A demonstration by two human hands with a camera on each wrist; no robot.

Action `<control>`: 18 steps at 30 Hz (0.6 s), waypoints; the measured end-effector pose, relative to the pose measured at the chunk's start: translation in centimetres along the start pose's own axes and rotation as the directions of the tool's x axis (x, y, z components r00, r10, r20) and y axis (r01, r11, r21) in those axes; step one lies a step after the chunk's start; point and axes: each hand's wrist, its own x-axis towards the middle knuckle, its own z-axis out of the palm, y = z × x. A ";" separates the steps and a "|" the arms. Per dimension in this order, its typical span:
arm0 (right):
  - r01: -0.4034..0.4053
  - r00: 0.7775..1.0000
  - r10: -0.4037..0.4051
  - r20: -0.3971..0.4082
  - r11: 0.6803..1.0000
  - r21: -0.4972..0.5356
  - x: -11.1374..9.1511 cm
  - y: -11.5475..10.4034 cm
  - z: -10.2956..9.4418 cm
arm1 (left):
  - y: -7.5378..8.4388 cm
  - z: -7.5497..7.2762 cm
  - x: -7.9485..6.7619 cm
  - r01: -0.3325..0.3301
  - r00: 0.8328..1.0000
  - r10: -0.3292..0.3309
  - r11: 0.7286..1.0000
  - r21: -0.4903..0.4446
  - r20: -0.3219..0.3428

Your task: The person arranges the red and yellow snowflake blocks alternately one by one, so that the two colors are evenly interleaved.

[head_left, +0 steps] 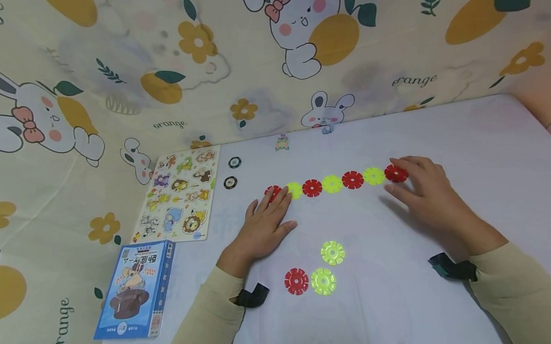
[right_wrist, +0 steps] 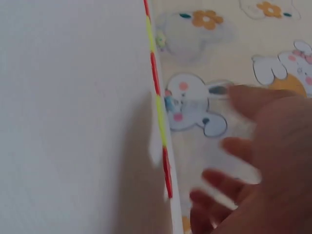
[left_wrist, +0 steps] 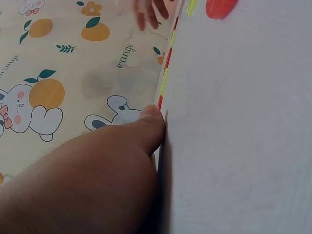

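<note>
A row of flat, notched plastic discs, red and yellow-green by turns, lies across the white table. My left hand (head_left: 267, 228) rests at the row's left end, its straight fingers partly covering a red disc (head_left: 272, 192) and reaching the edge of a yellow-green disc (head_left: 295, 190). At the other end my right hand (head_left: 424, 194) hovers with spread fingers, the index finger overlapping the last red disc (head_left: 395, 173). In the right wrist view this hand (right_wrist: 263, 156) holds nothing and stands off the tabletop. Between the ends lie more discs, such as a red disc (head_left: 352, 180).
Nearer me lie a loose red disc (head_left: 296, 281) and two yellow-green discs (head_left: 323, 281). On the left are an animal sticker sheet (head_left: 176, 195), a blue box (head_left: 135, 291) and two black round chips (head_left: 230, 182). Two small figures (head_left: 282, 142) stand by the back edge, before a printed cloth.
</note>
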 end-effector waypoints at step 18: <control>0.177 0.870 -0.252 0.423 0.962 0.209 -3.5 -7.8 5.9 | 0.2 -0.2 -0.1 0.000 1.000 0.000 1.000 0.010 -0.006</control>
